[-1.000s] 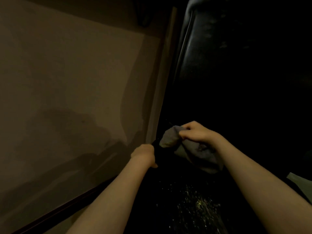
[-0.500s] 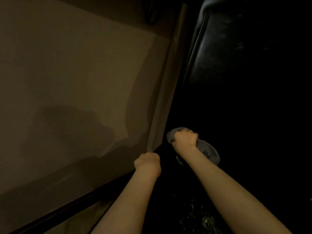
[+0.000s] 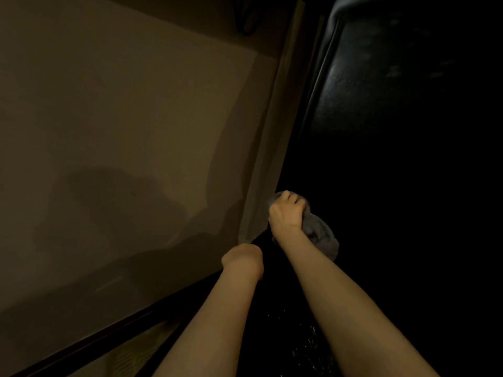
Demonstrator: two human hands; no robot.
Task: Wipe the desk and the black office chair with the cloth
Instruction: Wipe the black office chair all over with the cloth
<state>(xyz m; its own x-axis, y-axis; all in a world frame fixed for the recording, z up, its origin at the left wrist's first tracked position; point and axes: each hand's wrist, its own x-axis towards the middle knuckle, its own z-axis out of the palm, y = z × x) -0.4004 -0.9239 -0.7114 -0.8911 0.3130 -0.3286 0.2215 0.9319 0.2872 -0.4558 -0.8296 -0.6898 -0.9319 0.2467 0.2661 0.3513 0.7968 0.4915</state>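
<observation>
no readable text, label, brand, number or sign anywhere

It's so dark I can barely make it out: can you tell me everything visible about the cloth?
The cloth is grey, soft-looking, bunched and crumpled. The right hand grips its upper part with curled fingers; the rest bulges out beside the wrist. It lies just right of the pale panel, against blackness too dark to read.

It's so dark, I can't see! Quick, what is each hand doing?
Left hand: cannot tell, its fingers are hidden.
Right hand: closed, holding the cloth.
</observation>
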